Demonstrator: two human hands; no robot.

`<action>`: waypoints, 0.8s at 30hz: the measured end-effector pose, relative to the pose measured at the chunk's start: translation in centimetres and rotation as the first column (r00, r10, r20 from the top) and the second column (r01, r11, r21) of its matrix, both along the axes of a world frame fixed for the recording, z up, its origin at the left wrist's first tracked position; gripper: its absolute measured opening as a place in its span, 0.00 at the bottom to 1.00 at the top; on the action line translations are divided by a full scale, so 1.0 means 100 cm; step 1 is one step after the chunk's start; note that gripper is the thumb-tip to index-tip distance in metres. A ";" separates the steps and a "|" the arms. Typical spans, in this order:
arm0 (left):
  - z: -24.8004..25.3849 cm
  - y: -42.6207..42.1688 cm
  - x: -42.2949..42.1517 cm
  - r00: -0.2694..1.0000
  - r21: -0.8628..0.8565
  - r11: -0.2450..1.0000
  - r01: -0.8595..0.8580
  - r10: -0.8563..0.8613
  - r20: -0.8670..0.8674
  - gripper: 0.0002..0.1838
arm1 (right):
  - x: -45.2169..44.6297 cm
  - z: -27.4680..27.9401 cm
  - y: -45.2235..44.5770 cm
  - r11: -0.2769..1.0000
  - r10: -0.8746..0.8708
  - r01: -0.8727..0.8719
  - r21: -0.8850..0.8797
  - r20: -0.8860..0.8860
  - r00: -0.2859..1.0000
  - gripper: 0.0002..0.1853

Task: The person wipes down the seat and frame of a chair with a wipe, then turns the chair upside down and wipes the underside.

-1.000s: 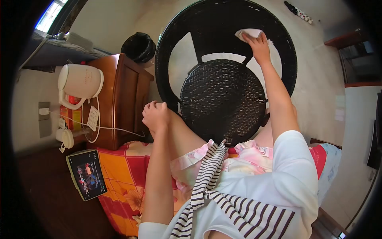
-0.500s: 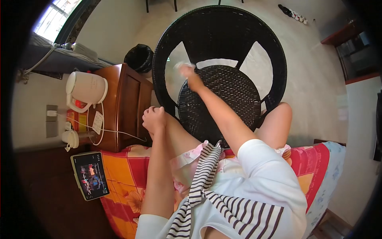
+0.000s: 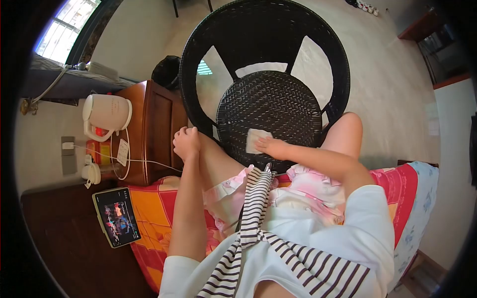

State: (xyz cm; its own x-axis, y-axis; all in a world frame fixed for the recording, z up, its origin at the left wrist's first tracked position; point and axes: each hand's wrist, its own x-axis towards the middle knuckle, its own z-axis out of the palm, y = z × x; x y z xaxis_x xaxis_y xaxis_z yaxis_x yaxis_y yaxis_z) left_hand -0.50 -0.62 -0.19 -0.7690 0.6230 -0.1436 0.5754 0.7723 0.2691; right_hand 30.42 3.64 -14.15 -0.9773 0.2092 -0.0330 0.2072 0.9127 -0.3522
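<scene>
A folded white wipe (image 3: 258, 141) lies against the dark woven seat (image 3: 271, 104) of a round wicker chair, near the seat's front edge. On the wipe's right part rests my right hand (image 3: 272, 147), its fingers pressing it onto the weave. Part of the wipe is hidden under those fingers. My left hand (image 3: 187, 143) sits on my left knee, with the fingers bent over the kneecap. It is beside the wooden cabinet and apart from the chair.
The chair's tall curved back (image 3: 266, 30) rises beyond the seat. At left, a wooden cabinet (image 3: 161, 129) carries a white kettle (image 3: 107, 113) with a cord. A tablet (image 3: 117, 217) lies on the bed's patterned cover (image 3: 154, 211). Behind the cabinet stands a black bin (image 3: 166, 72).
My right hand has come from the chair's left armrest side down to the seat front, bringing the wipe flat onto the weave. My left hand stays on the knee. The view has shifted slightly.
</scene>
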 end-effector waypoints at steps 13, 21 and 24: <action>-0.003 0.004 -0.019 0.980 -0.136 0.973 0.187 -0.175 0.095 0.31 | 0.068 -0.039 0.121 0.727 -0.684 0.686 0.028 -0.058 0.727 0.24; 0.021 0.028 -0.007 0.959 -0.410 0.867 0.284 -0.265 0.105 0.36 | -0.022 0.008 -0.015 0.979 -0.020 0.063 -0.192 0.221 0.975 0.33; 0.021 0.038 -0.001 0.976 -0.401 0.890 0.219 -0.206 0.074 0.33 | -0.020 0.008 -0.015 0.983 0.069 -0.049 -0.180 0.107 0.992 0.28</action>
